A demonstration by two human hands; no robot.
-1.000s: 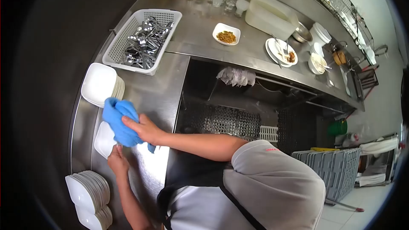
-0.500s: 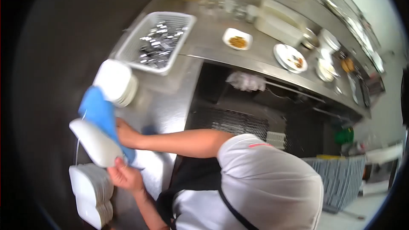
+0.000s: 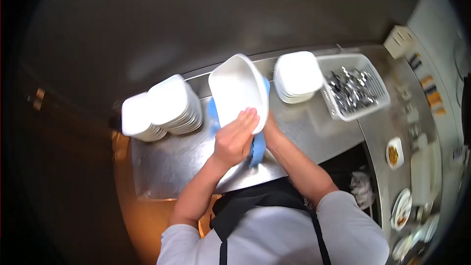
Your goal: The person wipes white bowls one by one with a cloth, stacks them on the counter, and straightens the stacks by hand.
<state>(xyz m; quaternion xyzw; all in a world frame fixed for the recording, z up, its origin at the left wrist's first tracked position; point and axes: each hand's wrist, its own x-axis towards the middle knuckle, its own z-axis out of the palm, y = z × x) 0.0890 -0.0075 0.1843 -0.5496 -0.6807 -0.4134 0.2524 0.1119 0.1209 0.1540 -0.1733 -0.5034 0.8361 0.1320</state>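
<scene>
My left hand (image 3: 235, 137) grips the lower edge of a white square dish (image 3: 238, 88), fingers pressed together on its inner face. The dish is tilted up above the steel counter. My right hand (image 3: 270, 130) is mostly hidden behind the dish's right side. A blue cloth (image 3: 257, 149) hangs beneath the dish and also shows at both sides of it, against its back. Two stacks of white dishes stand to the left, a tall one (image 3: 171, 100) and a lower one (image 3: 140, 118). Another stack (image 3: 298, 76) stands right of the held dish.
A white basket of cutlery (image 3: 355, 86) sits right of the stacks on the steel counter (image 3: 314, 135). Farther right are a bowl of food (image 3: 394, 153), a used plate (image 3: 402, 208) and a pale tub (image 3: 424, 176). A dark wall runs behind the counter.
The view has swung left, toward the stacks. The dish, low by the counter at first, has been raised and tilted, its inside now showing. The blue cloth has moved behind it.
</scene>
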